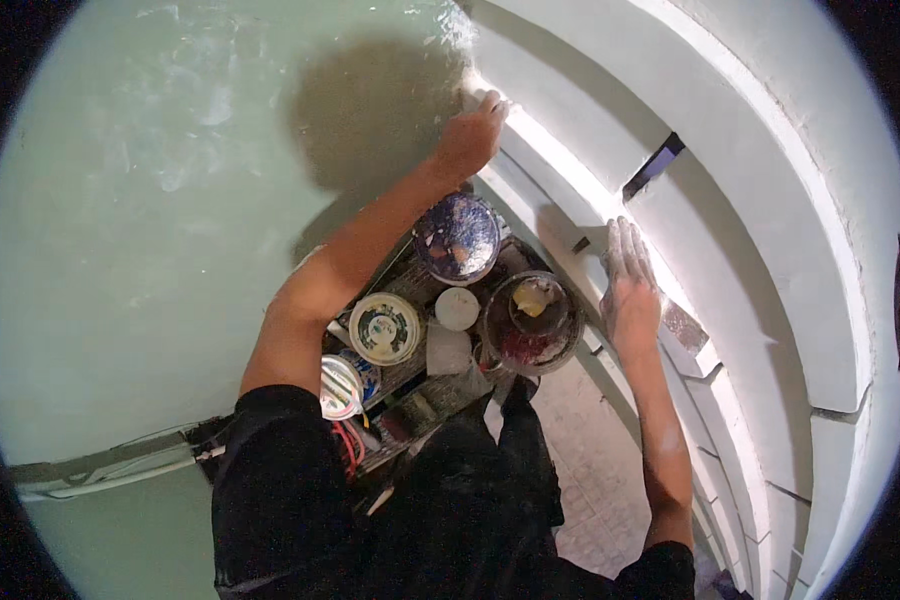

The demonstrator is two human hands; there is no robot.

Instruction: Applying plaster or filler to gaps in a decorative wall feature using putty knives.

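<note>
Left arm raised higher in view than the right, reaching up and inward. Black sleeve (pixel 275 470) ends above the elbow (pixel 295 300), which juts outward in a clear bend. Left forearm (pixel 370 235) slants up to the right; wrist (pixel 442 172) roughly in line with it. Left hand (pixel 473 135) bunched, fingers (pixel 492 104) curled, pale smears at the tips; whether it grips anything cannot be made out.

Right arm lower, bent less. Right forearm (pixel 660 430) rises from a second black sleeve (pixel 662 575), leaning slightly inward. Right hand (pixel 632 290) flat, back toward the viewer, fingers long and close together, pointing up. Whitish residue coats them. Hands well apart.
</note>
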